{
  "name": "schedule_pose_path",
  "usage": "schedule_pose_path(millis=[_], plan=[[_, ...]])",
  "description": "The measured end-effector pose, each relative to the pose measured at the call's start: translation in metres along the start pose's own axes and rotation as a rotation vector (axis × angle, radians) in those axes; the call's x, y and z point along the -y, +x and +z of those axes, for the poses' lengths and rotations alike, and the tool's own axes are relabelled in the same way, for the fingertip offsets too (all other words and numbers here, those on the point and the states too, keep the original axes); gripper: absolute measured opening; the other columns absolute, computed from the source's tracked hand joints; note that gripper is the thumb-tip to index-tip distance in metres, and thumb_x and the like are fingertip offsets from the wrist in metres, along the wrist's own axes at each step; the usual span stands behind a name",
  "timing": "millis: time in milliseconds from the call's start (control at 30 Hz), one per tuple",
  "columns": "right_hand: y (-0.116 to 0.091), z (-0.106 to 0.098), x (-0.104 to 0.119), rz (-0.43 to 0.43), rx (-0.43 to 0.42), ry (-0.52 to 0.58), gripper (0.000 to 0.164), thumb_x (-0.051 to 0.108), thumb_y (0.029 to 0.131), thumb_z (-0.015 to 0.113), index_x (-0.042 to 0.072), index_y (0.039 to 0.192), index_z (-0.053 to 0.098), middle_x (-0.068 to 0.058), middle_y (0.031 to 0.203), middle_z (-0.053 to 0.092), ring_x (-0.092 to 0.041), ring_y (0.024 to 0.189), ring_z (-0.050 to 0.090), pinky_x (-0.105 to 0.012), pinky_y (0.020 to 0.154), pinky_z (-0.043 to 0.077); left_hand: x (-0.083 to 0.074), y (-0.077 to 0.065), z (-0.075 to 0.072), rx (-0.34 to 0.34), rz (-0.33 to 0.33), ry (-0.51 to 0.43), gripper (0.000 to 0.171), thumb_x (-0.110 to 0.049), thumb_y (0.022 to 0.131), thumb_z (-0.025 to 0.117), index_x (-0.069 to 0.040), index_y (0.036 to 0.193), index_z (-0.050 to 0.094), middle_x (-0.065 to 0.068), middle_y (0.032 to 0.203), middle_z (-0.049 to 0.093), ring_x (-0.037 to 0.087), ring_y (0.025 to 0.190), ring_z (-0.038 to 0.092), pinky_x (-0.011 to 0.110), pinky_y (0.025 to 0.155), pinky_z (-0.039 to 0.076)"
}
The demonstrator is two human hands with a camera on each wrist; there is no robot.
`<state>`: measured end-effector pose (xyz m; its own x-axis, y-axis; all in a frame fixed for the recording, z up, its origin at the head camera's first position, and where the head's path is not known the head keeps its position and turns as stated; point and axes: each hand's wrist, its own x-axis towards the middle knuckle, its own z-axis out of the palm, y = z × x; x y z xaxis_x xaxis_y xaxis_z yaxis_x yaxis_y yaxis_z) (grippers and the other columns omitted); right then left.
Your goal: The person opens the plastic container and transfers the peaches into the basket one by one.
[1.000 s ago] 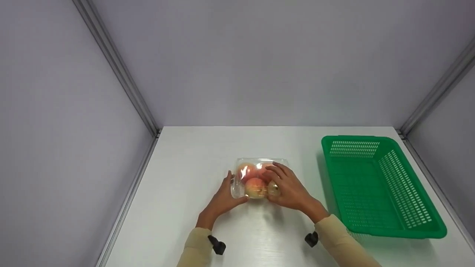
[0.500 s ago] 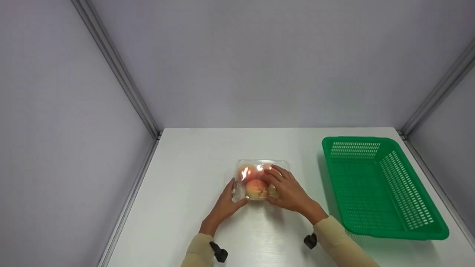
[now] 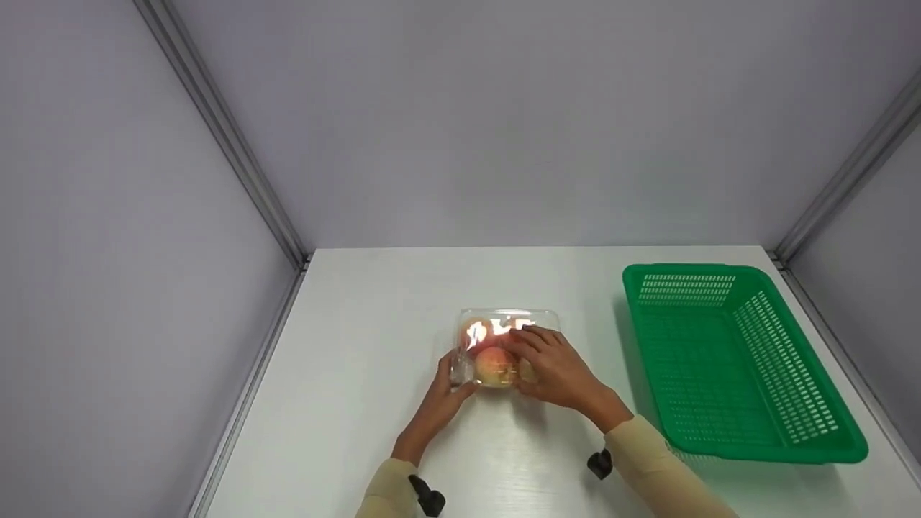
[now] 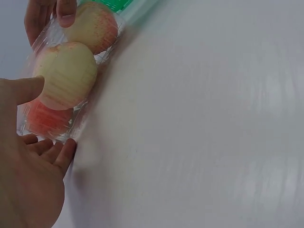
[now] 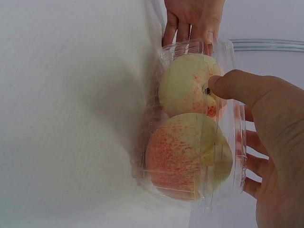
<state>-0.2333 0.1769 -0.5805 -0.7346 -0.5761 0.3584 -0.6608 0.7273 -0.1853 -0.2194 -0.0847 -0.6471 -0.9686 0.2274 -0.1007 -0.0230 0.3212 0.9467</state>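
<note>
A clear plastic fruit box (image 3: 547, 316) sits on the white table, its lid lying over several red-and-yellow peaches (image 3: 493, 365). My left hand (image 3: 437, 397) holds the box's near left corner, thumb on the front face and fingers along the left side; the left wrist view shows the fingertips low on the wall. From the right, my right hand (image 3: 555, 370) grips the box: its thumb (image 5: 232, 85) presses the front near the lid seam while its fingers lie over the top. Peaches under the right hand are partly hidden in the head view.
A green slotted plastic basket (image 3: 741, 374) stands on the right of the table (image 3: 374, 316), with no items visible inside. Grey walls rise behind and at both sides. A black wrist camera mount (image 3: 430, 498) sits by the left sleeve.
My left hand has slid slightly toward me along the box's left side. My right fingers have drawn back a little over the lid. The box stays nearly in place.
</note>
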Motion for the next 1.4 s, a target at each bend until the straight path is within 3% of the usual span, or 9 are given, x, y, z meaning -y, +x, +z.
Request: schedule_pose_path(millis=[200,567,1067,1233,1400], plan=[[0.002,-0.002,-0.002,-0.032,0.028,-0.051,0.071,0.033,0.080,0.094,0.012,0.141,0.066,-0.011,0.148,0.064,-0.035,0.139,0.056,-0.058,0.113,0.052,0.003,-0.001,0.004,-0.008,-0.010,-0.072,0.080,-0.036,0.104,0.064,-0.009,0.166,0.022,0.025,0.172,0.026,0.040,0.140,0.049,0.054,0.110,0.048],[0.004,-0.003,0.002,-0.026,0.103,-0.126,0.081,0.032,0.079,0.096,0.011,0.148,0.059,-0.012,0.154,0.059,-0.037,0.143,0.053,-0.056,0.118,0.049,-0.002,-0.002,0.007,-0.016,-0.046,-0.081,0.074,-0.030,0.105,0.060,-0.010,0.166,0.023,0.024,0.173,0.023,0.040,0.146,0.044,0.059,0.115,0.044],[0.010,-0.003,0.001,-0.086,0.061,-0.251,0.077,0.040,0.080,0.095,0.012,0.143,0.063,-0.007,0.143,0.066,-0.031,0.133,0.060,-0.050,0.107,0.057,0.004,-0.001,0.011,-0.070,-0.009,-0.048,0.071,-0.033,0.104,0.063,-0.010,0.161,0.028,0.023,0.168,0.034,0.040,0.141,0.050,0.059,0.112,0.046],[0.012,-0.005,0.004,-0.101,0.066,-0.271,0.073,0.036,0.078,0.097,0.012,0.139,0.064,-0.007,0.143,0.066,-0.031,0.131,0.061,-0.051,0.105,0.059,0.005,-0.002,0.016,-0.109,0.009,-0.006,0.069,-0.037,0.105,0.065,-0.011,0.159,0.030,0.023,0.166,0.038,0.039,0.140,0.052,0.059,0.114,0.046],[0.012,-0.005,0.006,-0.130,0.060,-0.315,0.069,0.030,0.078,0.096,0.012,0.137,0.063,-0.007,0.143,0.066,-0.032,0.129,0.062,-0.049,0.100,0.062,0.004,-0.002,0.021,-0.132,0.005,-0.024,0.066,-0.034,0.104,0.064,-0.009,0.157,0.032,0.022,0.165,0.041,0.038,0.143,0.050,0.059,0.115,0.045]])
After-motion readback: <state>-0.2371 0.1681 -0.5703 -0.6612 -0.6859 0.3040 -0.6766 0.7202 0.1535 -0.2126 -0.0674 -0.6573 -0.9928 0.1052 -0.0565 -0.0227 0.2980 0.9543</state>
